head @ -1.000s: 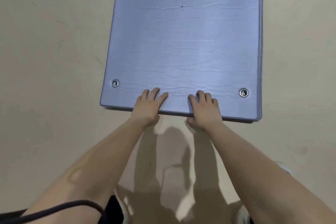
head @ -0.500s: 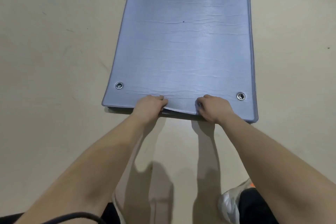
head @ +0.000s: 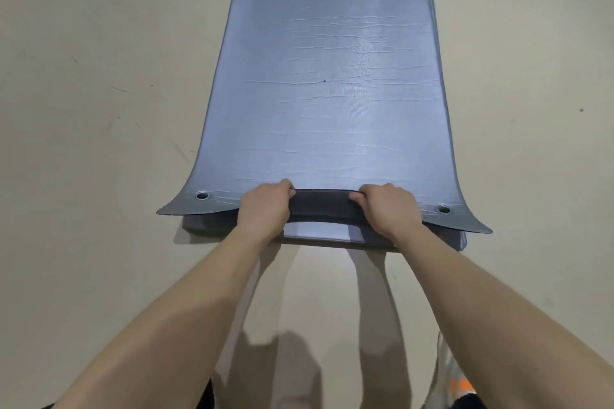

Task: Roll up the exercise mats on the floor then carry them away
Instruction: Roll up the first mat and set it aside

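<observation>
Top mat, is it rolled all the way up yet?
No, the top mat lies mostly flat, with only its near edge lifted in the grip of the left hand and the right hand.

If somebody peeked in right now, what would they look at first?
First, the big blue-grey mat stretching away across the floor in the middle. Then the left hand and right hand gripping its near edge and holding it up, with a shiny ring in each drooping corner. A second mat shows underneath.
</observation>
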